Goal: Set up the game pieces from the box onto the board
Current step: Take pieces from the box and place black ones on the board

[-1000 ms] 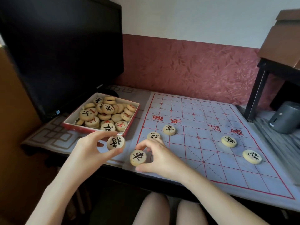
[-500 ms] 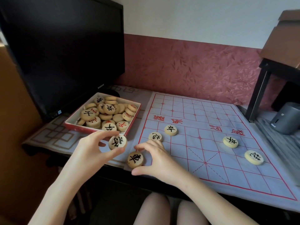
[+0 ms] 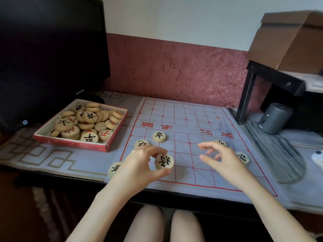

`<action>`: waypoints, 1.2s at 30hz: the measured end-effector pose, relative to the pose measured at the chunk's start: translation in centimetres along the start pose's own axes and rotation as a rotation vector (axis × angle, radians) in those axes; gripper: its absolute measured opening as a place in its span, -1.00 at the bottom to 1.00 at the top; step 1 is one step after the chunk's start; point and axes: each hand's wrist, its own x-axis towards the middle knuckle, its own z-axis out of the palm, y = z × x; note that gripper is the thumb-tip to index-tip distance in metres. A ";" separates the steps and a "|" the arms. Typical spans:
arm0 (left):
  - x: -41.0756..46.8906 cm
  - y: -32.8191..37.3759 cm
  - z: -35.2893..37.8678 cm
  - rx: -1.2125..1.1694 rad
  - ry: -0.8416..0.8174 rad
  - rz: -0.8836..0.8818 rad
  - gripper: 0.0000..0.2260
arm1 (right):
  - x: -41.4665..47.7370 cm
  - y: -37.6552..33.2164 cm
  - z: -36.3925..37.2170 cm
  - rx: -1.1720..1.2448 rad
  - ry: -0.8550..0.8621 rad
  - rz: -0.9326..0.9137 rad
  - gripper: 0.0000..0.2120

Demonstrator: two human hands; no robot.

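Observation:
My left hand (image 3: 139,165) pinches a round wooden game piece (image 3: 164,161) with a black character, held just above the near left part of the cloth board (image 3: 188,119). My right hand (image 3: 222,159) hovers over the near middle of the board, fingers apart and holding nothing. On the board lie a black-marked piece at the near left corner (image 3: 114,169), two more (image 3: 141,143) (image 3: 159,136) further in, and two on the right (image 3: 220,142) (image 3: 243,157), partly hidden by my right hand. The red box (image 3: 73,142) at the left holds several pieces.
A large dark monitor (image 3: 52,55) stands behind the box. At the right are a black stand (image 3: 248,91) bearing a cardboard box (image 3: 288,42) and a grey cylinder (image 3: 274,117). The table's front edge runs just below the board.
My right hand let go of the piece at the near left corner and moved right over the board's middle. My left hand carried its piece rightward onto the board.

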 end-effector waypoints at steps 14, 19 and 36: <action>1.3 2.9 8.0 0.046 -0.151 0.202 -0.58 | -1.8 2.8 -2.7 0.062 0.062 0.076 -0.80; 1.2 2.2 8.4 0.058 -0.142 0.256 -0.53 | -1.6 2.5 -2.2 0.060 0.049 0.095 -0.79; 3.1 -7.8 -6.6 0.495 0.328 -0.189 -0.71 | 6.2 -4.5 4.3 0.073 -0.195 -0.090 -0.80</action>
